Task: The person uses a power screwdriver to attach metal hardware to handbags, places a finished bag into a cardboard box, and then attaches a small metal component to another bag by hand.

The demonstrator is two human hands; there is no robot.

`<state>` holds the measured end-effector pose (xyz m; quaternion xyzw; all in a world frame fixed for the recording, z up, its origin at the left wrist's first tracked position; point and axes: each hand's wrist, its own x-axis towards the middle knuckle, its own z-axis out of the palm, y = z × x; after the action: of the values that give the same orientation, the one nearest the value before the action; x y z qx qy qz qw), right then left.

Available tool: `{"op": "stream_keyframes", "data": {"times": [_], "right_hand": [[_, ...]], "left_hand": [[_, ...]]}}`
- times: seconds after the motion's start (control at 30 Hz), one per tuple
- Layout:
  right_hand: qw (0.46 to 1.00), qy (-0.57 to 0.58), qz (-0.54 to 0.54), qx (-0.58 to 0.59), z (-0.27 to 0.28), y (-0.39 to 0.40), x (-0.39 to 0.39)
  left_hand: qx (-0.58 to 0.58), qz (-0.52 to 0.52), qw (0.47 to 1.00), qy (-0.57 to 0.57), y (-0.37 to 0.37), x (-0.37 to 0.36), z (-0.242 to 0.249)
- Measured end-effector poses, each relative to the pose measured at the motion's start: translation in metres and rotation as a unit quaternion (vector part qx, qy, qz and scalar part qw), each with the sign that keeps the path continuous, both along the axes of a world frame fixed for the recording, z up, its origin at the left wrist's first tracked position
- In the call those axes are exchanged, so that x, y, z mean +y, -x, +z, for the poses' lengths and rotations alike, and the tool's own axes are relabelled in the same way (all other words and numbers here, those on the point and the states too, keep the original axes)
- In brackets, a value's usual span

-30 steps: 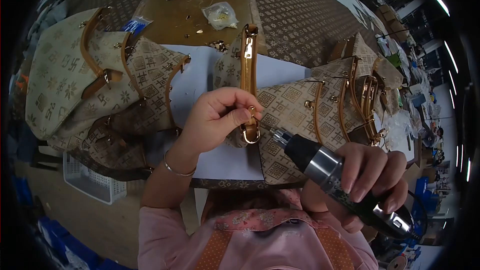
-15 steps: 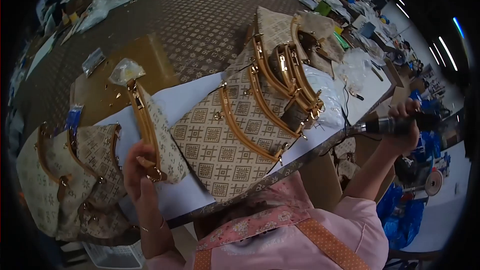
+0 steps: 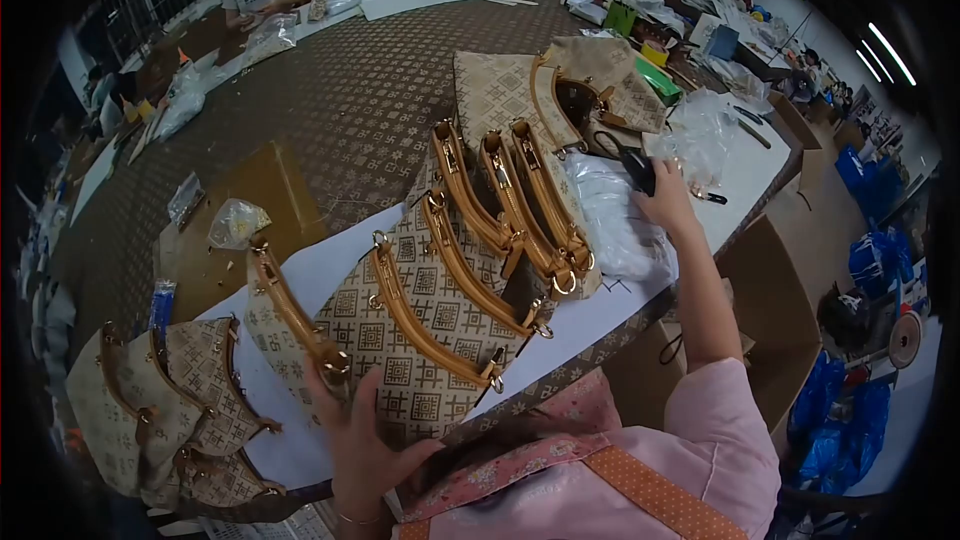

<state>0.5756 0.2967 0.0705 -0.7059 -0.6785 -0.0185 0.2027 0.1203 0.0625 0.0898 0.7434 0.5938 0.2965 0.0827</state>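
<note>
Left-hand grip [image 3: 360, 440], in the head view, is spread at the tabletop's [image 3: 370, 100] near edge, beside the small cream patterned fabric bag with tan trim [image 3: 272, 332]. Right-hand grip [image 3: 667, 197] touches the black corded tool [image 3: 638, 170] beside the white plastic-wrapped bundle [image 3: 615, 225], toward the tabletop's right edge; whether it pinches the tool I cannot tell

Right hand [image 3: 667, 200] now at white plastic [image 3: 618, 235]

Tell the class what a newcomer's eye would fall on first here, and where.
Probably the patterned, tan-trimmed bags, crowded together in mid-picture. Next, perhaps, the right hand at a dark tool beside them, and bright blue plastic at lower right.
</note>
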Motion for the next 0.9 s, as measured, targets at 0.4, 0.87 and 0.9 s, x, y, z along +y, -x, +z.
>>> {"op": "stream_keyframes", "data": {"times": [0.4,0.87,0.9], "right_hand": [[0.896,-0.069,0.406,0.169,0.062,0.152,-0.091],[0.812,0.013,0.578,0.084,0.061,0.203,-0.084],[0.793,-0.013,0.601,0.100,0.057,0.209,-0.083]], "left_hand": [[0.155,0.027,0.984,0.080,-0.042,0.016,0.009],[0.140,0.062,0.987,0.050,-0.051,0.017,0.007],[0.148,0.081,0.984,0.059,-0.052,0.018,0.009]]}}
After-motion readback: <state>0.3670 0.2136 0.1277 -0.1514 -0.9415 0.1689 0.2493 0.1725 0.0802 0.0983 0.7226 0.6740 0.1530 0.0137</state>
